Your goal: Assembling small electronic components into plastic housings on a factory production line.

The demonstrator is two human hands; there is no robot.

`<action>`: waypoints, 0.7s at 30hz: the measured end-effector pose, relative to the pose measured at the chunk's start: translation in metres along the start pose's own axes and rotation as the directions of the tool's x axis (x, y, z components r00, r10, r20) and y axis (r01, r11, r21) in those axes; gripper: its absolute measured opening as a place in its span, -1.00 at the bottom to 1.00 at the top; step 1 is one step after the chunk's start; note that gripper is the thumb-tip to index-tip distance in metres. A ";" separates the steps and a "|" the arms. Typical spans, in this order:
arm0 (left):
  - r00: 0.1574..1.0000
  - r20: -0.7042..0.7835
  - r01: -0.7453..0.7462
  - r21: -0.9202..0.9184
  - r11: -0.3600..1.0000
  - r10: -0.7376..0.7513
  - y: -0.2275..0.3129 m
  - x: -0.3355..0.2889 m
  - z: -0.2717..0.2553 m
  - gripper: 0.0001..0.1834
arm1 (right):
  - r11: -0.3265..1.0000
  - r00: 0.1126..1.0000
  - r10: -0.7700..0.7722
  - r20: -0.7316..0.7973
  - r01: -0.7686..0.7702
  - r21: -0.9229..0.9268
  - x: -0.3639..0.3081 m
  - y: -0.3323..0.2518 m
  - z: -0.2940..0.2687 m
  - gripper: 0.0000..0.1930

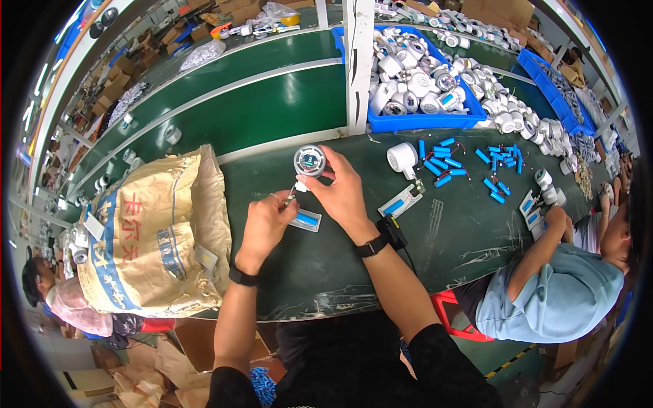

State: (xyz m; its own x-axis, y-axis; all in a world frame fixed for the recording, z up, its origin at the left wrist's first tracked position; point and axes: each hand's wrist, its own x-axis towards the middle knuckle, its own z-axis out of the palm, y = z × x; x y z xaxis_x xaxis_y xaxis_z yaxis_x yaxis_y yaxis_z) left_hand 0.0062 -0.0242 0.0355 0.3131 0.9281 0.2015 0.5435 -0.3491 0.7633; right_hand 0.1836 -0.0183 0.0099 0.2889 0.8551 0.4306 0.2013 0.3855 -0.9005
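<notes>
Above the bench, my right hand is closed round a round white device head with a short neck; its open face shows a circuit board inside. Close to that neck, my left hand pinches a small circuit board that seems joined to it by wires. Under the left fingertips a white handle shell with a blue cylindrical battery in it sits on the bench. To the right lie another white head and a similar shell with a battery.
Loose blue batteries with wires are scattered right of my hands. A blue crate heaped with white heads stands behind. On the left is a large tan sack. A co-worker in a blue shirt handles parts at right; another person sits at left.
</notes>
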 end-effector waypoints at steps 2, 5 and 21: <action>1.000 0.006 0.006 -0.016 1.000 -0.006 -0.002 0.000 0.000 -0.74 | 1.000 1.000 0.003 0.002 -0.003 0.004 0.000 0.000 0.000 -0.37; 1.000 0.010 0.007 -0.022 1.000 -0.007 0.000 0.001 -0.002 -0.75 | 1.000 1.000 0.000 -0.003 0.000 0.009 0.000 0.002 0.000 -0.37; 0.998 0.059 0.022 0.111 0.994 -0.028 0.002 0.002 -0.005 -0.73 | 1.000 1.000 0.017 0.012 -0.017 -0.015 -0.002 0.000 -0.001 -0.36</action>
State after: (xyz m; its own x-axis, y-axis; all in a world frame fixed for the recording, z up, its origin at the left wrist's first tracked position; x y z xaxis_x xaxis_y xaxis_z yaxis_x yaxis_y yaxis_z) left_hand 0.0041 -0.0221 0.0409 0.3433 0.9283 0.1430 0.6331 -0.3412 0.6949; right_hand 0.1844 -0.0206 0.0091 0.2811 0.8656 0.4145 0.2107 0.3657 -0.9066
